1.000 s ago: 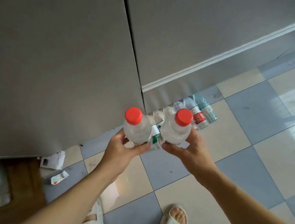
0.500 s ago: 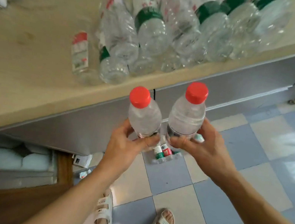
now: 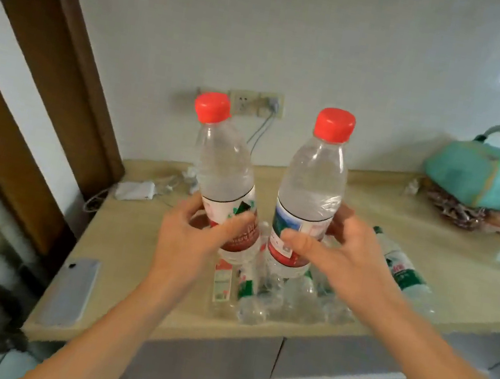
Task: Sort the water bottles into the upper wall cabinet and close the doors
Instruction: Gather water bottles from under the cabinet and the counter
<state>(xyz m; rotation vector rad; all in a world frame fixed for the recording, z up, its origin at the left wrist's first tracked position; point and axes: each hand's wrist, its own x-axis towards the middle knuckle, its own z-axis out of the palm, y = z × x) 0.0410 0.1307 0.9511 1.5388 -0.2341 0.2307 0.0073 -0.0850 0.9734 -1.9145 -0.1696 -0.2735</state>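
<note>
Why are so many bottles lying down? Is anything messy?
Yes. A heap of clear plastic bottles lies tumbled on the wooden counter, some near its front edge. The two red-capped bottles stay upright in the hands.

Two clear plastic water bottles with red screw caps stand upright side by side, held above the counter — the left red-capped bottle [image 3: 225, 182] carries a white-and-red label with green marks, the right red-capped bottle [image 3: 311, 193] a white, blue and red one. Both are capped. Beneath them, a cluster of clear green-labelled bottles [image 3: 278, 290] lies on its sides on the pale wooden countertop [image 3: 139, 247] — one more green-labelled bottle [image 3: 401, 267] lies tilted to the right.
</note>
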